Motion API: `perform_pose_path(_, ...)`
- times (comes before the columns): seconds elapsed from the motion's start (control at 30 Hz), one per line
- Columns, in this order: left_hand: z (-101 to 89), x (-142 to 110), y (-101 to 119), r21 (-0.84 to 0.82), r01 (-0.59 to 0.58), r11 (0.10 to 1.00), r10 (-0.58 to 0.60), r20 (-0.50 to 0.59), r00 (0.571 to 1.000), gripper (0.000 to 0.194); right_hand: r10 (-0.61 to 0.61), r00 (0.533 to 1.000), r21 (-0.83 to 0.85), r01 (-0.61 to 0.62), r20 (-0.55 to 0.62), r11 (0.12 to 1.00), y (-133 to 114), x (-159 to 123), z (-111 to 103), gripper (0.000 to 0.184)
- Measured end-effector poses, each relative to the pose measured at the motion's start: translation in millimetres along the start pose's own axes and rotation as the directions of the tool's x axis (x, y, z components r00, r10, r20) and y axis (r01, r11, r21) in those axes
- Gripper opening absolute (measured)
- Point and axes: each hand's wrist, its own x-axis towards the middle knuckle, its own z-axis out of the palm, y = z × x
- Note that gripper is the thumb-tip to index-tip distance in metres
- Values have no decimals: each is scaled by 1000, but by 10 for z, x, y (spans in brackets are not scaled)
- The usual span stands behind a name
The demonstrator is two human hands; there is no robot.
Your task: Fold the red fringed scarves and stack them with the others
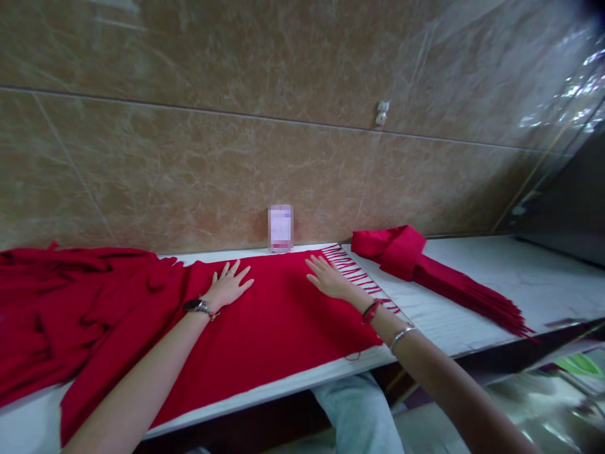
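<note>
The white tabletop (501, 268) bears a red cloth (274, 309) spread under the left hand (230, 287) and right hand (329, 277), a rumpled heap (66, 309) left of the left hand, a folded scarf (428, 271) right of the right hand, and, ahead between both, a blurred pale slab (281, 228) upright at the back edge.

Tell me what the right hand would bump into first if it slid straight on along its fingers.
Sliding on over the red cloth, the right hand would probably meet what looks like a phone at the foot of the wall, though depth is hard to judge here.
</note>
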Motion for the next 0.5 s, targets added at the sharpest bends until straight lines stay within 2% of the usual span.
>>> perform_pose_path(0.1, 21, 18, -29, 23, -28, 999, 28, -1, 1000, 56, -178, 983, 96, 173, 52, 980, -319, -31, 17, 51)
perform_pose_path(0.17, 31, 38, -51, 37, -32, 999, 32, -2, 999, 56, -212, 975, 104, 204, 68, 973, -298, -103, 50, 49)
perform_pose_path(0.23, 39, 51, -64, 47, -38, 998, 38, -6, 999, 55, -175, 983, 62, 172, 51, 983, -53, -230, 91, 46)
perform_pose_path(0.4, 60, 43, -67, 57, -38, 998, 39, -6, 999, 56, -39, 998, -100, 45, 58, 994, 910, -651, 155, 37)
perform_pose_path(0.5, 49, 88, -118, 56, -65, 996, 65, 3, 998, 54, 30, 999, -128, -27, 17, 991, 1188, -669, 89, 35)
